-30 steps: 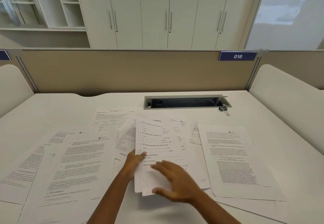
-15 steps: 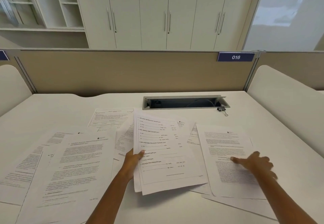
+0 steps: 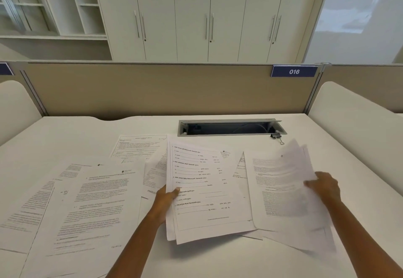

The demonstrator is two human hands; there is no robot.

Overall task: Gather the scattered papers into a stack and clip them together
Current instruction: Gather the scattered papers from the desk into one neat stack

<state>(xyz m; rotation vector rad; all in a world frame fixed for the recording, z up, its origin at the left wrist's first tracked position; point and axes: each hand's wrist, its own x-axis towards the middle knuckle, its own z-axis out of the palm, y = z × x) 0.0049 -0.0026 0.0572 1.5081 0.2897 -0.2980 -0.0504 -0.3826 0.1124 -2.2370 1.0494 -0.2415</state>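
The white surface (image 3: pixel 65 138) fills most of my view, with both grips working over its near half. Left of my left grip (image 3: pixel 165 199) lies the widest spread of loose printed sheets (image 3: pixel 91 201), overlapping one another flat on the surface. One more page (image 3: pixel 139 147) lies beyond that grip. The left grip is clamped on the left edge of a stack of forms (image 3: pixel 207 190), thumb on top. The stack's near end casts a shadow on the surface below it.

Right of the stack, my right grip (image 3: pixel 325 187) pinches the right edge of some lifted paper (image 3: pixel 290 168), thumb on top. That paper is motion-blurred, so I cannot tell whether it is one sheet or several. Below it and left of the right grip, a flat printed page (image 3: pixel 266 201) lies just beside the stack.

Beyond both grips a dark cable slot (image 3: pixel 229 127) is sunk into the surface. A small black binder clip (image 3: pixel 276 136) sits at the slot's right end, beyond the right grip and apart from the papers.
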